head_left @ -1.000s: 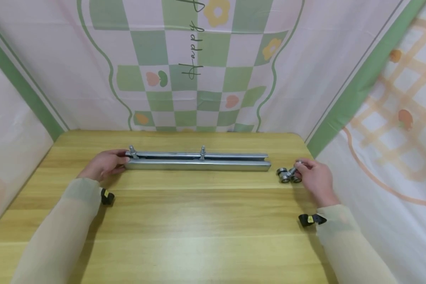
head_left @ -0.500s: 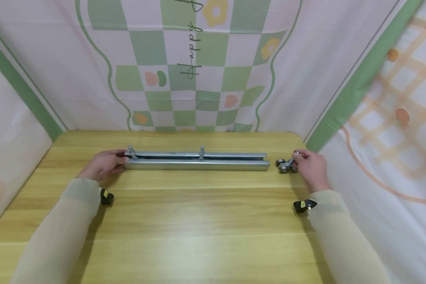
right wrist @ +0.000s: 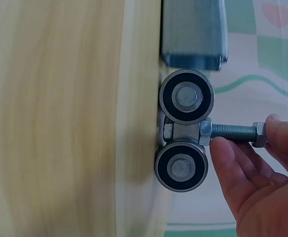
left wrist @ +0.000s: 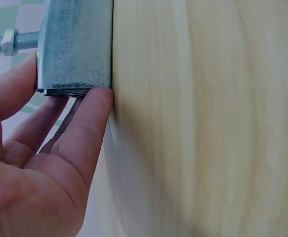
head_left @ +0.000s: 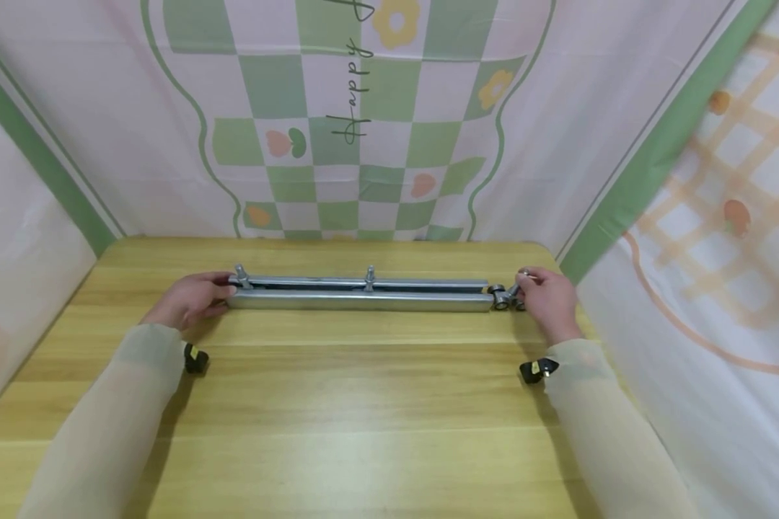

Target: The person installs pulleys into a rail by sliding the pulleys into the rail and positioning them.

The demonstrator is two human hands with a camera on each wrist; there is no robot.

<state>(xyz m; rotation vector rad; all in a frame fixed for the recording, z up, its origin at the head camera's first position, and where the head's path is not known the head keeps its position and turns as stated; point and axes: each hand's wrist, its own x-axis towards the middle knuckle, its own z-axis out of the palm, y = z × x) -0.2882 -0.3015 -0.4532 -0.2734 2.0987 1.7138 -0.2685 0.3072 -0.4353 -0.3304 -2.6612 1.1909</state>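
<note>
A galvanised steel track rail [head_left: 363, 300] lies along the back of the table, its slot facing up. Two bolts, a left bolt [head_left: 241, 277] and a middle bolt [head_left: 369, 278], stand out of that slot. My left hand [head_left: 191, 299] holds the rail's left end, thumb at the slot side and fingers against the end face [left wrist: 74, 92]. By its threaded bolt [right wrist: 235, 132], my right hand [head_left: 550, 301] pinches a roller trolley [right wrist: 185, 131] between thumb and fingers. The trolley's wheels sit at table level, right at the rail's right end; whether they touch it, I cannot tell.
The wooden table [head_left: 363, 404] extends in front of the rail. A patterned curtain [head_left: 357, 180] hangs behind the back edge, with more cloth at both sides. Each wrist wears a small black camera, such as the right wrist camera [head_left: 537, 370].
My right hand has moved left and slightly away from me, bringing the roller trolley up to the rail's right end. The left hand and the rail have stayed in place.
</note>
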